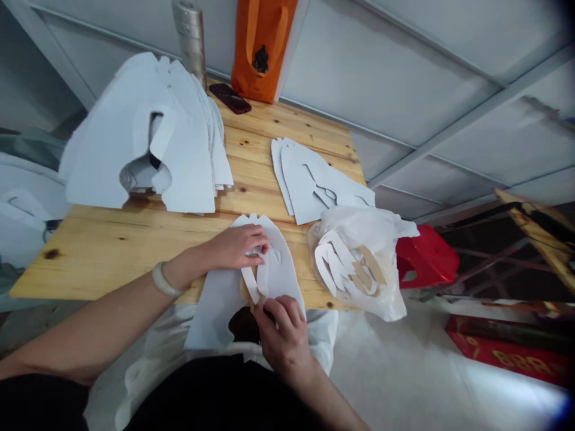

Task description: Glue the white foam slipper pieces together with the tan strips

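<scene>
A white cut-out sheet (215,305) lies over the table's front edge, partly above my lap, with a dark opening in its lower middle. My left hand (245,246), with a pale bangle on its wrist, rests on the upper part, its fingers curled at the top of a narrow white strip (262,278). At the strip's lower end, my right hand (283,332) pinches a small tan-edged piece between thumb and fingers. What the left fingertips grip, if anything, is hidden.
A thick stack of white cut-outs (103,143) stands at the table's left, two or more (300,179) lie at right. A plastic bag (390,239) of scraps hangs over the front edge. Behind are a phone (230,98), orange bag (256,78) and clear roll (189,36). A red stool (426,257) is beyond.
</scene>
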A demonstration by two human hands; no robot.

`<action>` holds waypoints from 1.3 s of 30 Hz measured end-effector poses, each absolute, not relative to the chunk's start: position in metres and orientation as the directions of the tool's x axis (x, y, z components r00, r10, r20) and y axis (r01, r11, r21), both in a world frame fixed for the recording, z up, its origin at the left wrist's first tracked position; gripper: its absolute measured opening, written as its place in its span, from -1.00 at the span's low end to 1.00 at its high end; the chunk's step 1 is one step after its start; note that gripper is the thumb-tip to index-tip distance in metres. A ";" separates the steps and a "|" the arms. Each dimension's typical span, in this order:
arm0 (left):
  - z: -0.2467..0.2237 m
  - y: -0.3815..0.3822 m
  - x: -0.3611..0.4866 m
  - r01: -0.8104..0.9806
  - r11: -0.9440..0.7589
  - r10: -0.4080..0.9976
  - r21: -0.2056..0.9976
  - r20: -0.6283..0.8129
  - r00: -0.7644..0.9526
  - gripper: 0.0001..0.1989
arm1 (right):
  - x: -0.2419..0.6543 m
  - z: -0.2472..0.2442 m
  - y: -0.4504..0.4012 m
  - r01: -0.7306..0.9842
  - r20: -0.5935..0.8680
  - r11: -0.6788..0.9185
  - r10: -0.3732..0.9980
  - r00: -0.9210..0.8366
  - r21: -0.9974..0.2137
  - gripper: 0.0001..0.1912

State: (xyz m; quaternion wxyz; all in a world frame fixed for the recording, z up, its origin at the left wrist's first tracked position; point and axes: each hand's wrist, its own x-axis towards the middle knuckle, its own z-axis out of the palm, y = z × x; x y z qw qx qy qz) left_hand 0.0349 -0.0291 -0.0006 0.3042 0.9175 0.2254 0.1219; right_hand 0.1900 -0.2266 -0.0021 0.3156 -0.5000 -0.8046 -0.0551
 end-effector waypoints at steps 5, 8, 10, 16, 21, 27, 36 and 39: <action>0.002 -0.031 0.034 0.345 -0.743 0.472 0.574 0.084 0.878 -0.70 | 0.190 -0.007 -0.234 0.840 0.456 0.495 0.815 -0.358 -0.224 -0.75; 0.002 -0.031 0.033 0.342 -0.745 0.464 0.573 0.076 0.883 -0.67 | 0.190 -0.006 -0.237 0.827 0.448 0.515 0.809 -0.381 -0.227 -0.71; 0.001 -0.031 0.033 0.351 -0.746 0.465 0.566 0.065 0.883 -0.65 | 0.190 -0.004 -0.238 0.810 0.467 0.537 0.793 -0.391 -0.234 -0.68; 0.003 -0.031 0.034 0.359 -0.750 0.463 0.556 0.054 0.885 -0.64 | 0.190 -0.001 -0.243 0.788 0.474 0.549 0.792 -0.385 -0.278 -0.66; 0.007 -0.035 0.034 0.375 -0.772 0.464 0.514 0.050 0.885 -0.56 | 0.188 -0.003 -0.249 0.796 0.481 0.545 0.789 -0.382 -0.262 -0.68; 0.006 -0.037 0.034 0.380 -0.774 0.463 0.506 0.046 0.885 -0.51 | 0.184 0.000 -0.250 0.807 0.445 0.526 0.811 -0.380 -0.270 -0.72; 0.002 -0.037 0.033 0.053 -0.809 0.204 0.585 0.195 0.959 -0.85 | 0.181 0.008 -0.247 0.836 0.449 0.474 0.832 -0.325 -0.275 -0.71; 0.003 -0.039 0.034 0.002 -0.777 0.163 0.629 0.198 0.967 -0.86 | 0.181 0.002 -0.247 0.838 0.484 0.438 0.838 -0.250 -0.326 -0.71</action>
